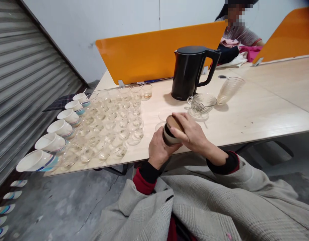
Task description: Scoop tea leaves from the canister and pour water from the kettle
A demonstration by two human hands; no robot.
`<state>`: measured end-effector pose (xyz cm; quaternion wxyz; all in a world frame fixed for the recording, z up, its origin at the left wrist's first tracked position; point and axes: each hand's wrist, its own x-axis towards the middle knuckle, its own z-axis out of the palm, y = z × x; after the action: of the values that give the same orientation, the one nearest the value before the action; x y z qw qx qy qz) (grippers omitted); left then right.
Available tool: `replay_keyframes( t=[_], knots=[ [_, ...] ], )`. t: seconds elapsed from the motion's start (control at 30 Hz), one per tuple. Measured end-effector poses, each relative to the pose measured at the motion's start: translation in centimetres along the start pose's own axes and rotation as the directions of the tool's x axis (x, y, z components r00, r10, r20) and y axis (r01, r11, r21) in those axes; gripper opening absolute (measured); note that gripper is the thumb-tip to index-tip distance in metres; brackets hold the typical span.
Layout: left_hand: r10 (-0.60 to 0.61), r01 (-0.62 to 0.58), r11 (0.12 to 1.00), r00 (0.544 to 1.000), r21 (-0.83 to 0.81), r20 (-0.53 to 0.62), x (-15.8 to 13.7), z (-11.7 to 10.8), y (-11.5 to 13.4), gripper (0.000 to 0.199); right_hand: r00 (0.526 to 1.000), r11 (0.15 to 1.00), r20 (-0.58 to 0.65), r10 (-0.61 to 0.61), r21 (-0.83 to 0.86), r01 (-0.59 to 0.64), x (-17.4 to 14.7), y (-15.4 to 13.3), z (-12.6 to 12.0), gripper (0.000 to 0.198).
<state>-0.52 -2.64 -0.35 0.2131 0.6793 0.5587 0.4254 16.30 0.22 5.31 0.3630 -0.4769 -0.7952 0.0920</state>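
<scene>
My left hand (158,149) is wrapped round a small dark jar with a pale lower band (169,135), held over the table's front edge. On top of it, my right hand (193,134) grips the round tan lid (175,123). Whether the lid is seated or slightly lifted I cannot tell. Just beyond my hands stands a ribbed glass cup (204,103) with a handle. Behind that cup is a black electric kettle (186,73), its handle to the right. A stack of clear plastic cups (231,89) leans beside the glass cup.
Rows of clear plastic cups (110,125) with dark bits in them cover the table's left part. White paper cups (50,142) with blue bands line its left edge. An orange divider (144,57) stands behind. Across the table, a person (244,35) sits near folded cloth (251,52).
</scene>
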Motion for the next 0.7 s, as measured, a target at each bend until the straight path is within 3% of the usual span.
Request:
replay_keyframes(
  t=[0.1, 0.23, 0.43, 0.57, 0.63, 0.7],
  knots=[
    [0.005, -0.004, 0.999, 1.000, -0.033, 0.013, -0.3, -0.3, -0.2, 0.089, 0.990, 0.997, -0.139, -0.010, 0.076, 0.020, 0.0, 0.0, -1.8, 0.069],
    [0.041, -0.041, 0.999, 0.999, -0.017, -0.013, -0.6, -0.3, -0.7, 0.093, 0.971, 1.000, -0.240, 0.020, 0.024, -0.014, -1.6, 1.8, -3.7, 0.067],
    [0.123, -0.114, 0.990, 0.986, 0.082, -0.109, -0.9, 0.4, -1.4, 0.096, 0.991, 0.978, -0.104, 0.087, -0.178, -0.105, -5.0, 7.9, -2.1, 0.070],
    [0.127, -0.113, 0.986, 0.985, 0.125, -0.115, -1.0, 0.4, -1.4, 0.096, 0.995, 0.973, -0.004, 0.104, -0.206, -0.102, -6.0, 9.8, -1.1, 0.071],
    [0.126, -0.112, 0.985, 0.986, 0.130, -0.106, -1.1, 0.4, -1.4, 0.095, 0.994, 0.979, 0.003, 0.106, -0.176, -0.104, -6.3, 10.1, -1.3, 0.074],
    [0.129, -0.114, 0.984, 0.986, 0.134, -0.103, -1.1, 0.3, -1.4, 0.095, 0.989, 0.983, -0.070, 0.128, -0.123, -0.136, -6.5, 10.4, -2.1, 0.077]
  ],
)
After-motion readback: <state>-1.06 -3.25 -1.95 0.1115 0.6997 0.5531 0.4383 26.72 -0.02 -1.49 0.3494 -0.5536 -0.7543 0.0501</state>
